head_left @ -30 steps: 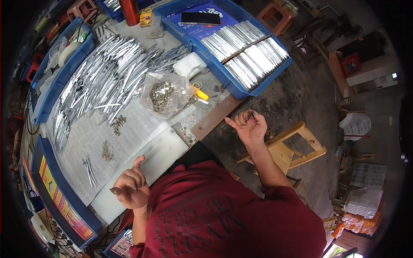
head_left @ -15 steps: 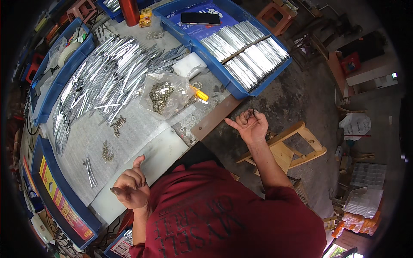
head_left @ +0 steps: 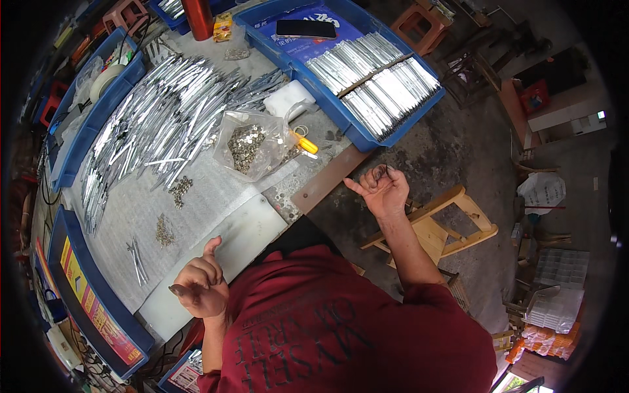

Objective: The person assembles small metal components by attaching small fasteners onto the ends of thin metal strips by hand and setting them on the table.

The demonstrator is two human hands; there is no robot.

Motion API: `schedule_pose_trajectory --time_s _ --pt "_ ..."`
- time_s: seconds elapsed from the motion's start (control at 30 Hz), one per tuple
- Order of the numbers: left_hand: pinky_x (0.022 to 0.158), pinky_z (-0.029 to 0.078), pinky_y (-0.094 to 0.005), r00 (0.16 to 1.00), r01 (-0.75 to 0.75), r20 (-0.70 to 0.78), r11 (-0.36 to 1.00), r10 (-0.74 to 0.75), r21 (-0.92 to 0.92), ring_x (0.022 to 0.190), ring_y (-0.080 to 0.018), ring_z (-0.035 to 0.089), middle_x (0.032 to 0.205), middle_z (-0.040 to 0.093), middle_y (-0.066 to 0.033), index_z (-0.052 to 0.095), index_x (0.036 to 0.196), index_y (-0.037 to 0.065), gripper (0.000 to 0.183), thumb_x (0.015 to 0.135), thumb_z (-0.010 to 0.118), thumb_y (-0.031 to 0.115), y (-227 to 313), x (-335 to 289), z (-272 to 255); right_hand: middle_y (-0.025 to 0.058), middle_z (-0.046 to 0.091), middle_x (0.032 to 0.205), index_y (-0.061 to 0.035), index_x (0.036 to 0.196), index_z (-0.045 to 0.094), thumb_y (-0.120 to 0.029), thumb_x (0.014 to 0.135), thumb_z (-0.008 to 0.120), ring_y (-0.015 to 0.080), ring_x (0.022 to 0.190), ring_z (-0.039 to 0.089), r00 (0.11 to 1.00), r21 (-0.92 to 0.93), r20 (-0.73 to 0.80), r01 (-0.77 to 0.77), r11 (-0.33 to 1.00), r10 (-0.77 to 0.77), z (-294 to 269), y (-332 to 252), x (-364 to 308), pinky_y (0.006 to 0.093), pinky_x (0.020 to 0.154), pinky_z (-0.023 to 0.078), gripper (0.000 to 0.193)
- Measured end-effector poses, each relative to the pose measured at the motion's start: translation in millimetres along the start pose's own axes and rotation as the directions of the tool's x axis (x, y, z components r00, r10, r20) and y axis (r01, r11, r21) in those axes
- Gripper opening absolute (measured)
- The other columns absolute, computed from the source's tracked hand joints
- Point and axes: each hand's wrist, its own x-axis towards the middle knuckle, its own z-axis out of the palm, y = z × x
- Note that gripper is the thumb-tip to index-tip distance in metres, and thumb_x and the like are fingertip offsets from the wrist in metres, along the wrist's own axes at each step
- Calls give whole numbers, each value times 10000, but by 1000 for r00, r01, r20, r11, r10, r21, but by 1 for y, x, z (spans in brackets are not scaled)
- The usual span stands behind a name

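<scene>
My left hand (head_left: 202, 278) hovers over the near edge of a pale white board (head_left: 246, 229), palm up. Its fingers are loosely curled and apart, with nothing seen in them. Off the table's right side, my right hand (head_left: 383, 190) is also turned palm up in the air, fingers half bent and spread, holding nothing visible. Near the left hand lie a few thin metal strips (head_left: 137, 262) and a small pile of tiny metal parts (head_left: 164, 230). Farther off are a pile of small round metal pieces (head_left: 179, 191) and an open plastic bag (head_left: 270, 160) of small metal discs.
A large heap of silvery metal strips (head_left: 164, 111) covers the far left table. A blue tray (head_left: 367, 134) holds strips in rows and a phone (head_left: 306, 29). Other blue trays (head_left: 134, 69) line the left. A yellow-handled tool (head_left: 305, 144) lies by the bag; a wooden chair (head_left: 468, 219) stands right.
</scene>
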Motion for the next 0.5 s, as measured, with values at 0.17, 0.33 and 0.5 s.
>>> schedule_pose_trajectory --time_s 0.17,0.33,0.5 --pt "837 350 -503 1000 -2 -10 1000 2 1 373 -106 265 443 304 -14 321 517 81 527 890 244 446 0 -1 -1 46 299 508 -47 604 454 -288 711 442 176 495 328 999 0 -30 -19 1000 19 -3 1 1 556 832 359 264" --pt "839 347 -503 1000 1 -4 1000 -1 4 373 -106 264 444 304 -14 319 518 84 524 890 245 445 -1 -1 -1 52 404 534 -60 607 491 -278 721 440 168 517 372 999 -10 30 -23 1000 24 -12 -1 3 552 819 359 251" --pt "842 345 -500 1000 10 -8 1000 -10 0 372 -106 260 447 301 -13 316 518 86 522 889 244 446 -1 -2 0 45 335 513 -53 599 471 -291 722 439 178 505 347 1000 -12 -14 -17 1000 17 -6 -2 2 516 783 388 269"
